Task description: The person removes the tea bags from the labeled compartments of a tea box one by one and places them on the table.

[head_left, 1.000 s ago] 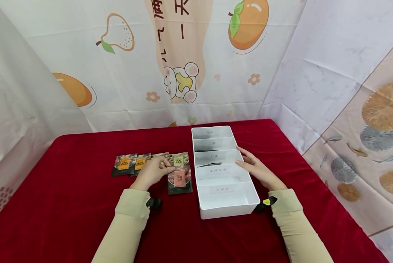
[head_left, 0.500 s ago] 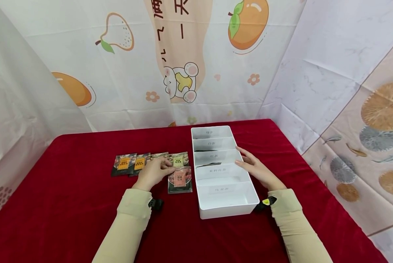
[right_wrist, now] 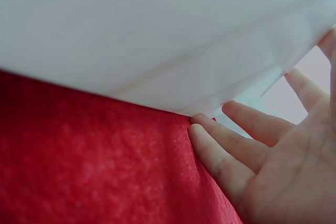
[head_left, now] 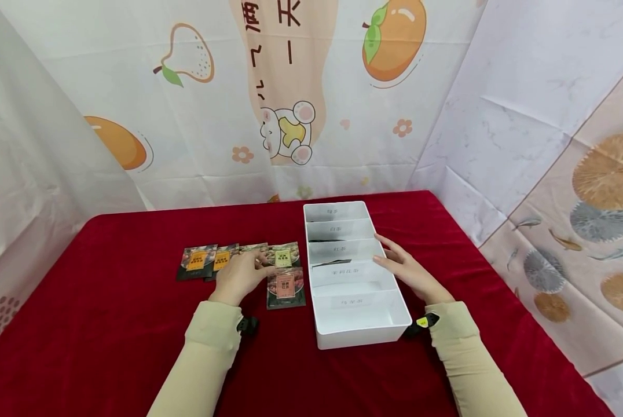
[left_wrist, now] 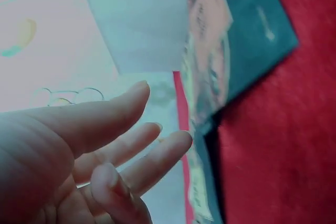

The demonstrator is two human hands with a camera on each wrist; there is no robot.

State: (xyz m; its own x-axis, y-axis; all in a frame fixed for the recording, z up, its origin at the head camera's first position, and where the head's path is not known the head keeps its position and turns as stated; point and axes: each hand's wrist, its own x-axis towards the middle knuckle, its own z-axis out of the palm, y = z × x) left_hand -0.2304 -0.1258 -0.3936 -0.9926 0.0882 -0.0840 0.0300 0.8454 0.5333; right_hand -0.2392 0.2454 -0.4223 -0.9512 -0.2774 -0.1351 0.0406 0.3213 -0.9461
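A dark tea packet with a pink label lies on the red cloth, left of a white divided box. My left hand is at its upper left corner. In the left wrist view, the left hand has thumb and fingers apart with nothing between them, fingertips close by the packets. Behind the pink-labelled packet is a green-labelled packet, partly overlapped. My right hand touches the box's right side; in the right wrist view, its spread fingers are against the white wall.
Two orange-labelled packets lie overlapped farther left, and another packet is mostly hidden behind the left hand. Dividers with handwritten labels split the box into several compartments, and dark packet edges show in some. A printed curtain hangs behind the table.
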